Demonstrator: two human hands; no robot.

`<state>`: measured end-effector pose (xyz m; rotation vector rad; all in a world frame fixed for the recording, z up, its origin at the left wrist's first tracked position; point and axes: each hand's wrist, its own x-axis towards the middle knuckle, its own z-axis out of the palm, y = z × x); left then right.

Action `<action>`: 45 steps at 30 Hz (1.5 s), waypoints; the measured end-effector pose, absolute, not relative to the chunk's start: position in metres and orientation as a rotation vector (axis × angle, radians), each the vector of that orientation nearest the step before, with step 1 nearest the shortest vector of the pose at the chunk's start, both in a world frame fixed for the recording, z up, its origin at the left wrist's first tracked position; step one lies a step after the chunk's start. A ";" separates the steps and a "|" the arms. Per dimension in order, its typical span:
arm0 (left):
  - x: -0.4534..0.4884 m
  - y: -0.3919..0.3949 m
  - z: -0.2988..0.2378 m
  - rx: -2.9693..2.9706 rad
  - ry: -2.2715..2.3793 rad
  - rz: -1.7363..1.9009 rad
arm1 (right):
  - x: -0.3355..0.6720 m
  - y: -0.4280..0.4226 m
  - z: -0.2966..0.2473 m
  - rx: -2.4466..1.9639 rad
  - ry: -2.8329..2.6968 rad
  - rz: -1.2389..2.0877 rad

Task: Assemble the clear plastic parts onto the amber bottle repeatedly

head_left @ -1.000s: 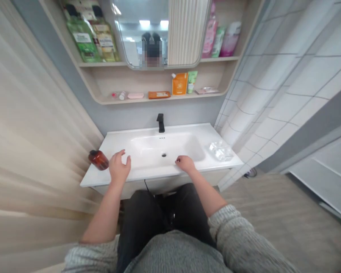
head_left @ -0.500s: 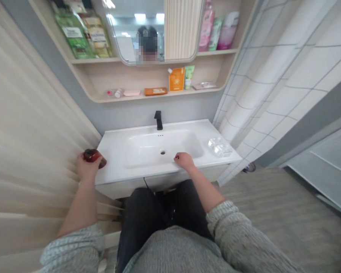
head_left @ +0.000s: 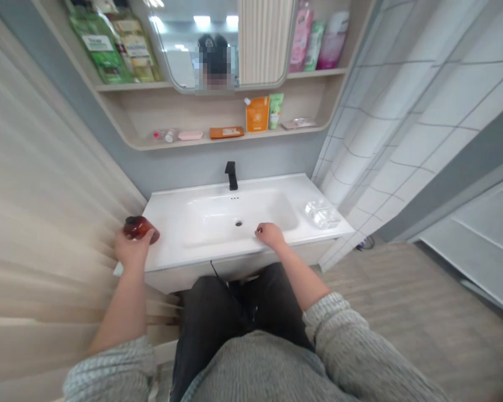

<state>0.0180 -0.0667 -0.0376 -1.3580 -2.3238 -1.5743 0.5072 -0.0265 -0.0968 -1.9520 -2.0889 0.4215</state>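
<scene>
My left hand [head_left: 132,249] is wrapped around a dark amber bottle [head_left: 137,227] at the left corner of the white sink counter [head_left: 171,245]. My right hand [head_left: 270,235] rests on the front rim of the basin with its fingers curled under, nothing seen in it. The basin drain [head_left: 238,223] lies between my hands, and the black faucet [head_left: 231,175] stands at the back.
A clear crumpled plastic item [head_left: 322,214] lies on the counter's right end. The shelf [head_left: 235,137] above holds small packets and tubes; taller bottles stand beside the mirror [head_left: 201,44]. A ribbed wall is close on the left, tiled wall on the right.
My left hand moved left from the basin's front rim to the amber bottle and closed on it. The right hand stayed in place. The view shifted slightly.
</scene>
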 end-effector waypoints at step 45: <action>0.235 -0.037 -0.077 -2.719 -1.517 -1.891 | 0.445 -0.025 -0.109 -0.948 -1.814 0.968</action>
